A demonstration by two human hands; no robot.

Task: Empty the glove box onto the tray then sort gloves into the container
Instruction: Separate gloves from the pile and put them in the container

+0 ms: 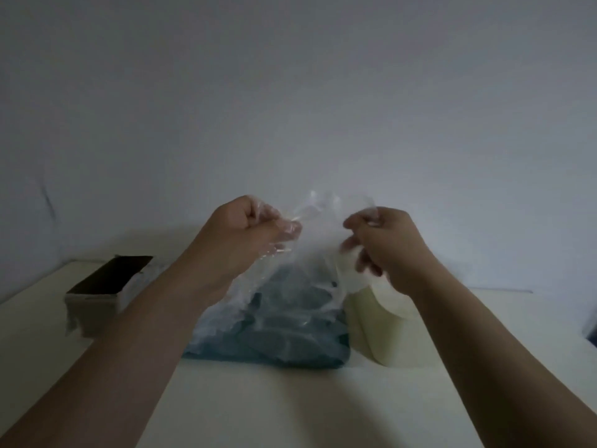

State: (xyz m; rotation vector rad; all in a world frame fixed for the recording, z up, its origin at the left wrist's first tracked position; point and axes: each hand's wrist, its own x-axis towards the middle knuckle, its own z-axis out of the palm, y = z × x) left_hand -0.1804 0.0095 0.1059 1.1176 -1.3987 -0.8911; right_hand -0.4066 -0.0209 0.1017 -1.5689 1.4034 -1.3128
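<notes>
Head view looks down on both of my hands, held up above a white table [290, 412]. My left hand [252, 226] has its fingers curled and it pinches one edge of a thin clear glove [323, 211]. My right hand [386, 244] pinches the other edge between thumb and forefinger, and its other fingers are bent loosely under. The two hands are apart and the film is spread between them. More clear film hangs down from my hands; I cannot tell if it is the same glove or several stuck together.

At 6 o'clock under my hands there is a blue tray [268, 357] with a heap of gloves [284, 318] lying on it, and the hanging film reaches this heap. A pale round container [391, 337] stands just beside the tray at its 3 o'clock; my right hand covers part of its upper rim. The glove box [106, 292] lies at 9 o'clock from the tray, apart from it, open and dark inside, with some clear film at its sides. Behind all this is a plain grey wall [290, 92] at 12 o'clock.
</notes>
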